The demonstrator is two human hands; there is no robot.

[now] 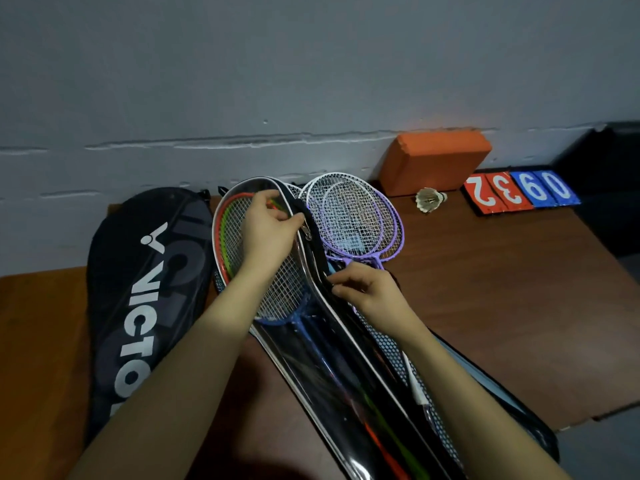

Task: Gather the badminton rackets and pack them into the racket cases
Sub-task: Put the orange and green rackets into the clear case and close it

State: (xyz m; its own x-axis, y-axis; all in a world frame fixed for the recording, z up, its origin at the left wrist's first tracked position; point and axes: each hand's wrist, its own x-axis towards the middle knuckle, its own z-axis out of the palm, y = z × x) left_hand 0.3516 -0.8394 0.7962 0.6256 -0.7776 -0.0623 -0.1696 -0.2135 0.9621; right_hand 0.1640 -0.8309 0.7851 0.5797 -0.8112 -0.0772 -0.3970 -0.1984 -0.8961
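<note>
Clear racket case (313, 344) looks soft, slippery: left hand (268, 230) pinches zipper pull (306, 233), right hand (367, 292) pinches the floppy edge nearer; rackets light.

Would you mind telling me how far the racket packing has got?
Done: orange, green and blue rackets lie inside the clear-fronted case. In hand: the left hand pinches its zipper pull while the right hand grips the zip edge. Left: the white and purple rackets lie uncased, and the black Victor case remains.
</note>
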